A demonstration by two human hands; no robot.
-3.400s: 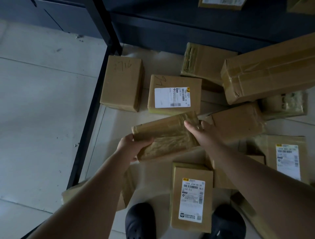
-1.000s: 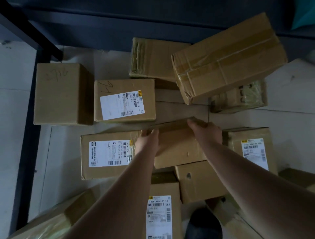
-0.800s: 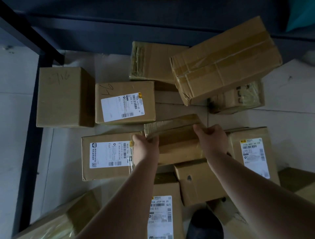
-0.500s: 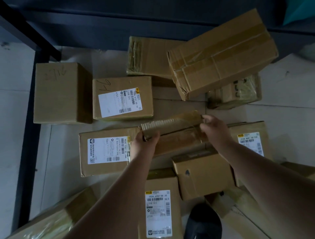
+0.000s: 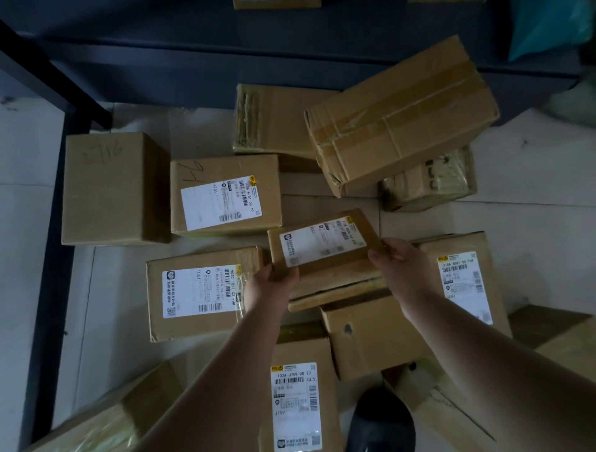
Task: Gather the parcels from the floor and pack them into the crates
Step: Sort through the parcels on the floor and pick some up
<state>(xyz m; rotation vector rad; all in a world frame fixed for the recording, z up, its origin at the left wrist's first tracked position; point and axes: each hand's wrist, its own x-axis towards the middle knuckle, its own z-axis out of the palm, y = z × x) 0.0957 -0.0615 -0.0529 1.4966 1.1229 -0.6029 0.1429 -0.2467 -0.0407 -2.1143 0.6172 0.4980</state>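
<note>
**A:** What is hard to read here?

**B:** Plenty. The light is dim, so most label print is a blur. The labelled parcel at the near edge [image 5: 298,400] is cut off by the frame. The box at the near left corner [image 5: 106,419] shows only a shiny taped top. A dark shoe [image 5: 382,422] pokes out at the near edge, partly under the right forearm. At the far edge a strip of another box [image 5: 277,3] is all that shows above the dark shelf rail [image 5: 225,55].

**A:** And the hands?

**B:** Both hold one flat parcel [image 5: 322,248], label up, tilted, in the middle of the pile. The left hand [image 5: 274,285] grips its near left corner, fingers curled under and thumb on top. The right hand [image 5: 403,271] holds its right edge, thumb lying on the top face; the fingers go beneath the box, so I cannot tell how they lie.

**A:** Is that parcel clear of the others?

**B:** I cannot tell whether it touches the taped box under it [image 5: 335,290]; it overlaps that one from this view.

**A:** What lies around it?

**B:** On the floor [image 5: 532,193], a labelled box just left of the left hand [image 5: 200,293], another labelled one beyond it [image 5: 225,196], a plain box with scrawled numbers far left [image 5: 109,190]. A large taped carton [image 5: 400,116] leans over smaller boxes at the far right. A labelled box [image 5: 464,284] sits right of the right hand.
</note>
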